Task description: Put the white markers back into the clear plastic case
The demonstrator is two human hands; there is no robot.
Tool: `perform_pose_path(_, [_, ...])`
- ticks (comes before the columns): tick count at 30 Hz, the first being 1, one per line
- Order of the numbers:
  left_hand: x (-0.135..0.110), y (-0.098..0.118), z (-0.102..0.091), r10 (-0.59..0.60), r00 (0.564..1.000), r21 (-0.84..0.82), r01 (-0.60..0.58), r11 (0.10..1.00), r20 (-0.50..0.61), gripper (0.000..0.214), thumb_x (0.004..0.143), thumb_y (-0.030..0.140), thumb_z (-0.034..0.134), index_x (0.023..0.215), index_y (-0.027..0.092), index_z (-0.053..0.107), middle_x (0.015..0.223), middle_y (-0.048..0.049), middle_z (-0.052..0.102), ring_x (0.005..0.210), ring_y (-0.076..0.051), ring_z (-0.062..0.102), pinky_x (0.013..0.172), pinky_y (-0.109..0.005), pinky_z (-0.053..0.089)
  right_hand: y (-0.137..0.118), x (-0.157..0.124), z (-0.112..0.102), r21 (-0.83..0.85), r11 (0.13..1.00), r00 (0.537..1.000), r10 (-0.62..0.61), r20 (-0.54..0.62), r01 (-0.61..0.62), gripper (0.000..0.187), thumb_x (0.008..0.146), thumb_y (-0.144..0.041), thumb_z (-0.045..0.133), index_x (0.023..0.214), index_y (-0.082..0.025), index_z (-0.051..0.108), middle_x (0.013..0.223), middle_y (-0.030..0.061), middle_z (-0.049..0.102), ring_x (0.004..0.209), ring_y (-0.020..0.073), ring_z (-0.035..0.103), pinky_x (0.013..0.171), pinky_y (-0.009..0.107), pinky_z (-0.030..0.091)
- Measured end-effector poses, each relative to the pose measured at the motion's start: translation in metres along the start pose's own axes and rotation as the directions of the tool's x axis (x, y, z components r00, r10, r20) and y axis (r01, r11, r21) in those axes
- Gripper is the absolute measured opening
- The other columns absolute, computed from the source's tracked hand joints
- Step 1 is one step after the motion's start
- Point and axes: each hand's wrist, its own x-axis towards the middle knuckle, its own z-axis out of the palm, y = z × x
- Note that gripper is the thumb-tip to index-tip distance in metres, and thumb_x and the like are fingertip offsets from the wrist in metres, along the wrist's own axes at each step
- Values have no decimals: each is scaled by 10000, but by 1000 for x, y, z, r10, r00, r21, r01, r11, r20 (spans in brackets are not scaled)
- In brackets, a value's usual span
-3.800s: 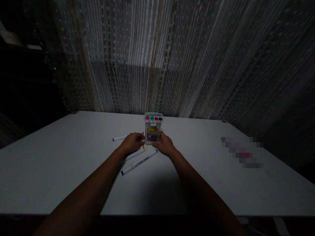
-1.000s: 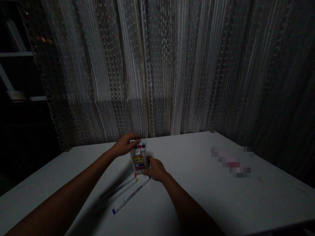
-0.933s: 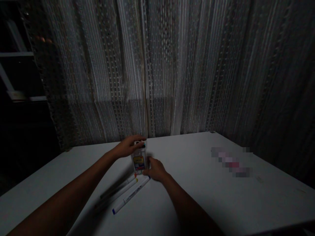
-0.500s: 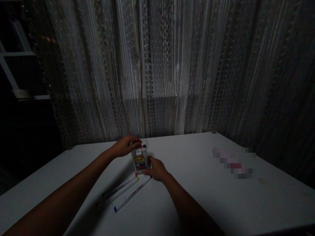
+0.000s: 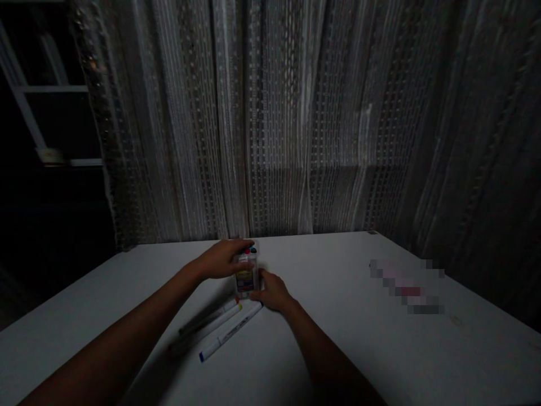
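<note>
A clear plastic marker case with a printed label stands upright on the white table. Red, black and teal marker ends show at its top. My left hand is closed around its upper left part, thumb across the front and fingers over the top; the fingertips are partly hidden. Lower down, my right hand grips the case's right side near the base. In front of it lie a blue-ended white marker, a yellow-tipped marker and an orange-tipped marker, partly in my left arm's shadow.
A pixelated, pinkish item lies on the right part of the white table. Patterned curtains hang behind the table's far edge. A dark window or shelf frame is at the far left.
My left hand has come forward and its thumb has dropped from the top onto the front of the case, covering part of the label. My right hand keeps its hold. The view has shifted slightly.
</note>
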Motion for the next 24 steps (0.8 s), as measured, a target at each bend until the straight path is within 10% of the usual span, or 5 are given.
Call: perform_pose_path(24, [0, -3, -4, 99, 984, 112, -83, 990, -145, 408, 825, 491, 445, 1004, 145, 569, 980, -105, 589, 914, -216, 541, 810, -329, 423, 0, 2, 0, -17, 1000, 1000, 9, 27, -8, 536, 585, -368, 715, 1073, -217, 552, 909, 17, 647, 772, 174, 580, 598, 230, 358])
